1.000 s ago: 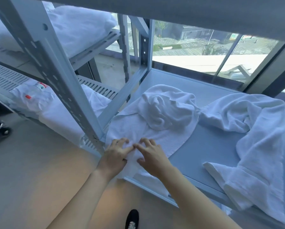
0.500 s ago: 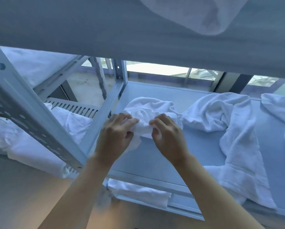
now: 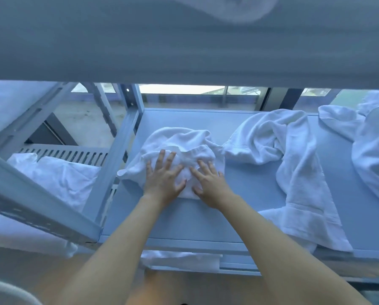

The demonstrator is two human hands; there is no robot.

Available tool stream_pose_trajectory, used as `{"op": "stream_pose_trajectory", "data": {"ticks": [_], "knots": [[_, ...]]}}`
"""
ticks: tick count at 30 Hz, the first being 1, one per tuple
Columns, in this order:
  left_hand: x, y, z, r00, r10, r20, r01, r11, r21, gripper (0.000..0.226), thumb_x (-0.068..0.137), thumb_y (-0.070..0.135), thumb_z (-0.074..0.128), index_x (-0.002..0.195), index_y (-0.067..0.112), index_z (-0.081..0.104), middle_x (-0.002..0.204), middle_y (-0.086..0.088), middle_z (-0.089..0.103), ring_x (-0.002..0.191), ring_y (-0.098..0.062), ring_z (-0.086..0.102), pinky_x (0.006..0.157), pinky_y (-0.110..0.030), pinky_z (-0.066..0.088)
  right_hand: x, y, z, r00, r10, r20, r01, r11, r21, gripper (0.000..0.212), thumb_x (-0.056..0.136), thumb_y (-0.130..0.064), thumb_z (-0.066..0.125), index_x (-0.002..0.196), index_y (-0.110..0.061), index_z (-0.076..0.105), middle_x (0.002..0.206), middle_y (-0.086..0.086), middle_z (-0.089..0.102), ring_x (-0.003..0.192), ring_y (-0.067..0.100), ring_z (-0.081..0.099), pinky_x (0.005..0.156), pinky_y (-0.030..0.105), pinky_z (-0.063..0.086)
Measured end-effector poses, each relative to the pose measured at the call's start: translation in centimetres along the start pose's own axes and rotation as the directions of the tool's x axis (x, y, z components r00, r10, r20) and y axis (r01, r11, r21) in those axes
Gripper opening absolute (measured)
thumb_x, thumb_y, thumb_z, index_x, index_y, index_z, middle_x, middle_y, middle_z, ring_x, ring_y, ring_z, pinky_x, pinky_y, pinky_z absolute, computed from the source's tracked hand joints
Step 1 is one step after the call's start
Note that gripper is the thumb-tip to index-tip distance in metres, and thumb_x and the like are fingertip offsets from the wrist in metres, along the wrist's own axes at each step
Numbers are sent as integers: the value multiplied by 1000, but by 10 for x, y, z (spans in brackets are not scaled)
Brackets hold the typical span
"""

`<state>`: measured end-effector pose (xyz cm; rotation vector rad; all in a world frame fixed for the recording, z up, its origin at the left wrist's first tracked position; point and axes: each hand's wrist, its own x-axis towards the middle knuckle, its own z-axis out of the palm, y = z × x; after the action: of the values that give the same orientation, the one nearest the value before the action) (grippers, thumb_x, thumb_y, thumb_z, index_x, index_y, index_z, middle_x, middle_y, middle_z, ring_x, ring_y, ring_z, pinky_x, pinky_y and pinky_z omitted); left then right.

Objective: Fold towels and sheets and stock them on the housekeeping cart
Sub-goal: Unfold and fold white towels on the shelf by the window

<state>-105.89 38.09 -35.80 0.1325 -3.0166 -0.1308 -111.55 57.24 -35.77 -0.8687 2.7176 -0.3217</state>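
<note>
White terry bunches under my palms as my left hand (image 3: 164, 177) and right hand (image 3: 208, 182) press side by side, fingers straight and spread, on a small towel (image 3: 184, 146) lying left of centre on the grey shelf (image 3: 250, 186), with a long rumpled towel (image 3: 298, 172) sprawled to its right.

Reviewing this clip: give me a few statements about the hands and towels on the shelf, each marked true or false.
1. Both hands rest flat on the small towel. True: left hand and right hand press it with straight fingers.
2. The small towel hangs over the shelf front edge. False: it lies wholly on the shelf.
3. A long towel lies unfolded to the right. True.
4. The right hand grips the long towel. False: it touches only the small towel.
</note>
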Motion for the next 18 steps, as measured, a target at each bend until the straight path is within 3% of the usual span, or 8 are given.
{"op": "stream_pose_trajectory", "data": {"ticks": [10,14,18], "knots": [[-28,-27,-19,989,-147,-8,147,989,-16,53,95,61,51,144,39,54,171,2,14,158,-27,-9,119,-72,5,16,-38,7,991,-128,-30,128,992,8,70,102,-37,51,163,-34,16,173,0,-3,158,31,-4,125,54,11],[-22,24,-32,979,-94,-181,81,993,-80,49,92,50,62,138,34,58,166,-2,30,158,-32,7,113,-79,12,-9,9,-19,989,-90,-117,88,996,-18,73,101,-43,54,163,-36,16,173,-3,-3,158,29,1,123,60,11],[-5,92,-37,982,-60,-182,34,989,-142,54,92,48,59,143,31,54,165,-2,32,158,-30,12,116,-74,15,-39,82,-54,982,35,-188,-42,999,-33,73,98,-44,56,161,-34,22,172,-1,4,157,30,7,122,62,13]]}}
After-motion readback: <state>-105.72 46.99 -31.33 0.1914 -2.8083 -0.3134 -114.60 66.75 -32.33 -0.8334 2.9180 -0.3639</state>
